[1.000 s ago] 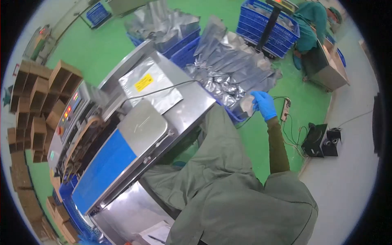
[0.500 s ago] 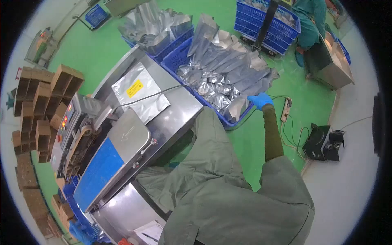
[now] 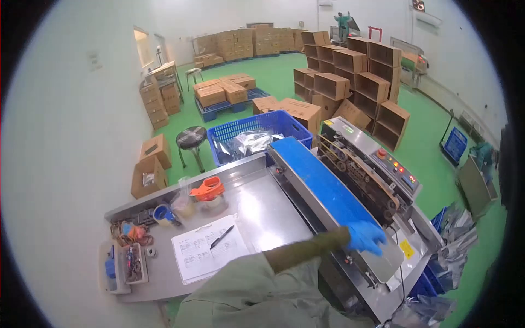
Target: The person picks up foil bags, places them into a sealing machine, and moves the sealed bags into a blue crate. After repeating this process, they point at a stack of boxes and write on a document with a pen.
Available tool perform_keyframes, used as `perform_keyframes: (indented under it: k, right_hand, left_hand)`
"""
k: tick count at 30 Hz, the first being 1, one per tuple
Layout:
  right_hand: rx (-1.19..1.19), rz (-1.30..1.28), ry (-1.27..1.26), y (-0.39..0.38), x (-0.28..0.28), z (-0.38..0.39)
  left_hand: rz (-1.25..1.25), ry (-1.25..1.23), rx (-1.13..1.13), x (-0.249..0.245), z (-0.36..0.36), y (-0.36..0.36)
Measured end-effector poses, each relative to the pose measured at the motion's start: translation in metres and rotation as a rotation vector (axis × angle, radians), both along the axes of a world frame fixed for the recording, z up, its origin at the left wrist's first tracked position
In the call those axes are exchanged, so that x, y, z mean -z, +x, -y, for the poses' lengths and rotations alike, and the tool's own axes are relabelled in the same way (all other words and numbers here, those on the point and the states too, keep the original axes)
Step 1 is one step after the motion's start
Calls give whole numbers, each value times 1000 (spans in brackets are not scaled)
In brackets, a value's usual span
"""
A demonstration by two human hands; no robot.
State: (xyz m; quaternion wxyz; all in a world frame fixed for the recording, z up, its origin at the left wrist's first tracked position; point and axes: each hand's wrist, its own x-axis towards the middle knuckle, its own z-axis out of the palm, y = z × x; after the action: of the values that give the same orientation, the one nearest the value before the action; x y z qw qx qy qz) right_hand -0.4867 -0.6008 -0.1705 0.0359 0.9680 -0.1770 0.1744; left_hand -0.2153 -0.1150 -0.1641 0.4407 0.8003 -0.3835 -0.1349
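Your view is swinging away from the crate of foil bags and is now facing along the sealer. Your right hand (image 3: 365, 238) is no longer reaching into that crate. It is resting palm down on the steel plate (image 3: 385, 263) at the near end of the blue belt (image 3: 320, 180), fingers extended and gripping nothing visible. Your left hand is out of view. A bag (image 3: 407, 250) with a yellow label is lying just beside the plate, on its right. Loose foil bags (image 3: 456, 246) are lying further right. On the table (image 3: 262, 213) to your left, a pen (image 3: 222, 236) is lying on a sheet (image 3: 202, 257), with an orange tape dispenser (image 3: 208, 188) beyond it.
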Motion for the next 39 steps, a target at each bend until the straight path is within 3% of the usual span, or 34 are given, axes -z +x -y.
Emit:
perform_keyframes:
  k: [1,2,4,6,7,8,9,11,13,17,18,19,20,21,22,23,24,26,27,28,29,30,32,34,35,36,38,39]
  right_hand:
    - [-64,78,-54,5,-34,-10]
    - [-121,150,-108,10,-64,-19]
    - [-107,169,-147,27,-131,-65]
    - [-72,150,-147,48,-187,-108]
    - [-57,209,42,61,-202,-122]
    - [-40,264,232,67,-208,-129]
    - [-41,266,227,85,-196,-103]
    - [-228,328,749,149,-155,-20]
    - [-488,418,759,186,-124,-27]
    - [-571,326,51,200,-97,-96]
    - [-675,388,438,192,-109,-118]
    - [-619,438,618,186,-107,-121]
    - [-557,461,792,176,-102,-118]
    - [-512,455,954,165,-95,-113]
    - [-490,439,1092,157,-86,-111]
    - [-448,523,871,165,-78,-129]
    - [-509,590,995,172,-55,-142]
    - [-575,672,1119,183,-19,-139]
    - [-465,488,1047,184,-9,-133]
    - [-358,295,970,184,-14,-133]
    - [-362,302,972,183,-17,-135]
    - [-421,423,947,181,-20,-138]
    - [-496,553,909,184,-27,-140]
    - [-527,603,1126,187,-12,-137]
    - [-423,403,1031,192,-6,-128]
    - [-423,389,1036,196,5,-126]
    - [-579,535,1318,203,6,-134]
    - [-582,529,1321,206,5,-137]
  left_hand:
    - [84,60,129,-27,16,-17]
    - [-4,21,249,-26,42,-22]
    - [227,-136,302,-22,87,-35]
    - [-1,-269,289,-59,105,-59]
    - [6,-273,287,-51,121,-52]
    - [105,-489,177,-37,150,-41]
    - [203,-701,65,-26,165,-34]
    - [148,-721,-23,-28,156,-19]
    - [64,-729,-161,-24,146,-4]
    - [295,-603,-350,23,117,26]
    - [344,-577,-374,29,120,33]
    - [343,-588,-362,34,127,39]
    - [-57,-700,-370,13,126,29]
    - [-205,-908,-254,12,130,36]
    - [-44,-810,-260,-7,121,30]
    - [6,-800,-233,4,127,44]
    - [-163,-830,-202,4,131,41]
    - [-113,-768,-160,9,140,44]
    - [-109,-759,-144,8,140,43]
    - [129,-726,-210,5,139,44]
    - [373,-687,-279,3,135,44]
    - [385,-689,-282,4,124,43]
    - [268,-798,-442,8,104,39]
    - [162,-798,-445,15,98,40]
    - [44,-800,-452,17,95,36]
    - [37,-795,-463,17,98,35]
    - [-47,-980,-166,-9,112,37]
    - [-47,-980,-173,-12,113,43]
